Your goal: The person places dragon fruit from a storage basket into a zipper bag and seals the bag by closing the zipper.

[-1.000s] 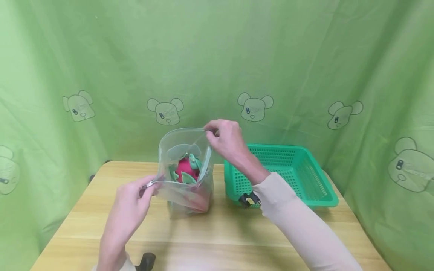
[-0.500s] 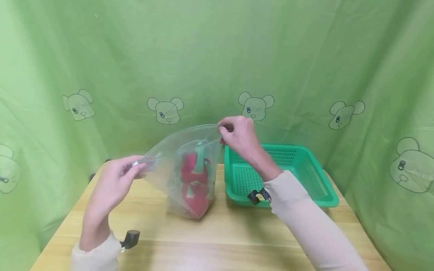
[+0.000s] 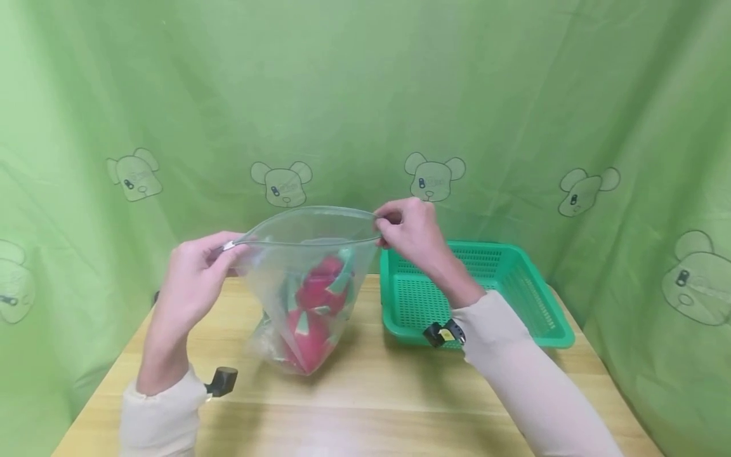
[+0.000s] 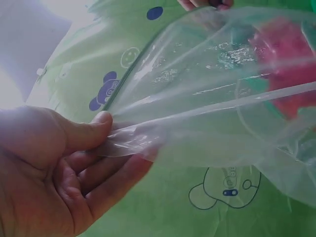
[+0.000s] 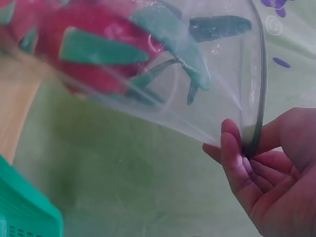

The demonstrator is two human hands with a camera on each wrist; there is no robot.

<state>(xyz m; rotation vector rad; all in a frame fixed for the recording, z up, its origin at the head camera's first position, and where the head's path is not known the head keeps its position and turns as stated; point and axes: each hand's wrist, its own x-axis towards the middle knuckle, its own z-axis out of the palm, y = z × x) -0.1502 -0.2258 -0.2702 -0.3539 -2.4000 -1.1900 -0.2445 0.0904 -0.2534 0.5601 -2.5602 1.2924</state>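
Observation:
A clear zip bag [image 3: 263,273] hangs between my hands over the table, its mouth a narrow oval gap. Two dragon fruits, red with green scales, lie inside; the lower dragon fruit [image 3: 308,339] sits in the bag's bottom corner. My left hand [image 3: 191,276] pinches the top left corner beside the white zip slider [image 3: 229,245], thumb on top as the left wrist view shows. The right hand [image 3: 415,235] pinches the opposite end of the zip edge. In the right wrist view, green scales [image 5: 101,49] of a fruit press against the film.
A green perforated basket [image 3: 394,324] stands on the wooden table [image 3: 365,406] at the right, partly behind my right forearm. A green curtain [image 3: 354,95] printed with bear heads surrounds the table.
My hands have spread apart, the left one rising and moving left. The bag's round mouth has been drawn into a long narrow oval, and the bag's lower part has swung left.

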